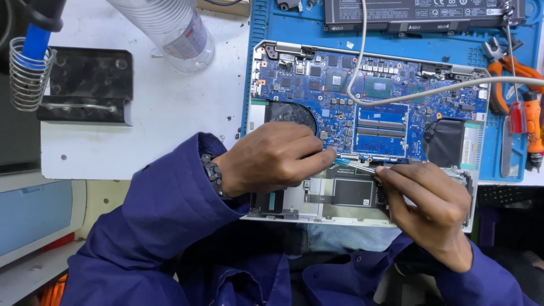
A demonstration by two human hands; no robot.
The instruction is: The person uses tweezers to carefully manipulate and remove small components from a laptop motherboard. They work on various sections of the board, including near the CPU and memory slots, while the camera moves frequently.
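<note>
Seemingly both hands, left hand (272, 158) and right hand (428, 207), pinch slim tweezers (357, 165) over the blue motherboard (368, 96).

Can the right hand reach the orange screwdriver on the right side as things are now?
Probably yes. The right hand is at the lower edge of the open laptop, pinching a thin metal tool. The orange screwdriver lies uncovered on the blue mat to its right, but the hand would have to free its fingers first.

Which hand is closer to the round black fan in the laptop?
Left. The left hand lies right below the round black fan, partly covering it. The right hand is farther off, down by the laptop's front edge, holding tweezers.
</note>
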